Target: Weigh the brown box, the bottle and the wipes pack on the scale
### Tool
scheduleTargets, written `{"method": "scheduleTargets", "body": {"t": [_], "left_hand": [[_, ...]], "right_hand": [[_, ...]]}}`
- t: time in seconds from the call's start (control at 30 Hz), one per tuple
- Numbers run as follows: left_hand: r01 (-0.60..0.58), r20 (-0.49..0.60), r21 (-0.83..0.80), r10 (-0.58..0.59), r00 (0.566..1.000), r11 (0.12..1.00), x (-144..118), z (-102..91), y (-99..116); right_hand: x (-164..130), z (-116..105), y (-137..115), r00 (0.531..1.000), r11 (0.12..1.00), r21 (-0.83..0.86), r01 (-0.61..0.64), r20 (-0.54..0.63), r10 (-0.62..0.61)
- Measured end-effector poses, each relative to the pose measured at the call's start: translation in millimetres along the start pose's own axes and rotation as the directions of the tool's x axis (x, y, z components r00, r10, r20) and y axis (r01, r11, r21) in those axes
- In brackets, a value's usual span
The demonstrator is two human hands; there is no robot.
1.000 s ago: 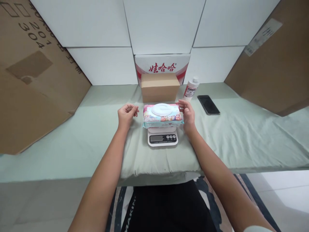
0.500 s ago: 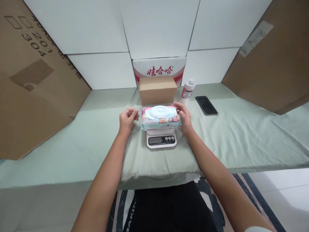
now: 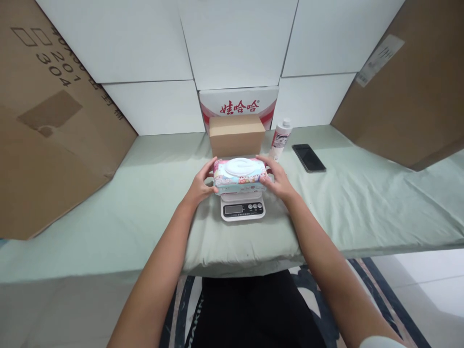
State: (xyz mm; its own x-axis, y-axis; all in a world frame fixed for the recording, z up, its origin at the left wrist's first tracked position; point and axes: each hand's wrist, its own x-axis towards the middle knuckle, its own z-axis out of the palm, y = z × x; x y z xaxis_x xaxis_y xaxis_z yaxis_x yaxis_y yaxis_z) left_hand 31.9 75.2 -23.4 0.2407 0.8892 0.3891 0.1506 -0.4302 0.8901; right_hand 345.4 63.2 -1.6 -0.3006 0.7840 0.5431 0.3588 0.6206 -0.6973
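here the left hand (image 3: 200, 185) and right hand (image 3: 276, 179) clasp the wipes pack (image 3: 239, 174) on the scale (image 3: 242, 209) — arms outstretched

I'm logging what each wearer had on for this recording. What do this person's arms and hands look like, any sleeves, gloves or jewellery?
Both arms are bare from wrist to past the elbow. The left hand and right hand wear no gloves, and no rings, watch or bracelets show. A sliver of white sleeve shows at the right upper arm.

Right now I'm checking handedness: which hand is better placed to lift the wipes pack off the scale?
Probably neither alone. The left hand and right hand each clasp one end of the wipes pack on the scale, so both are equally placed.
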Motion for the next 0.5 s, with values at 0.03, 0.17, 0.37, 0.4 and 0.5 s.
{"method": "scheduleTargets", "body": {"t": [0.03,0.17,0.37,0.4,0.5], "left_hand": [[0.003,0.008,0.005,-0.003,1.0,1.0,-1,0.3,-1],[0.014,0.021,0.036,-0.014,1.0,0.999,-3,0.4,2],[0.002,0.019,0.086,-0.004,1.0,0.996,-5,0.9,9],[0.003,0.019,0.088,-0.005,1.0,0.996,-5,1.0,10],[0.013,0.031,0.088,-0.016,0.999,0.996,-6,1.8,12]], "right_hand": [[0,-2,1,1.0,1.0,-0.023,0.002,0.022,-0.002],[-1,-6,5,0.999,0.997,-0.073,0.019,0.045,-0.016],[1,-7,5,0.998,0.995,-0.091,0.042,0.045,-0.038],[1,-6,5,0.998,0.996,-0.083,0.036,0.047,-0.032],[0,-6,5,0.999,0.998,-0.06,0.013,0.048,-0.01]]}}
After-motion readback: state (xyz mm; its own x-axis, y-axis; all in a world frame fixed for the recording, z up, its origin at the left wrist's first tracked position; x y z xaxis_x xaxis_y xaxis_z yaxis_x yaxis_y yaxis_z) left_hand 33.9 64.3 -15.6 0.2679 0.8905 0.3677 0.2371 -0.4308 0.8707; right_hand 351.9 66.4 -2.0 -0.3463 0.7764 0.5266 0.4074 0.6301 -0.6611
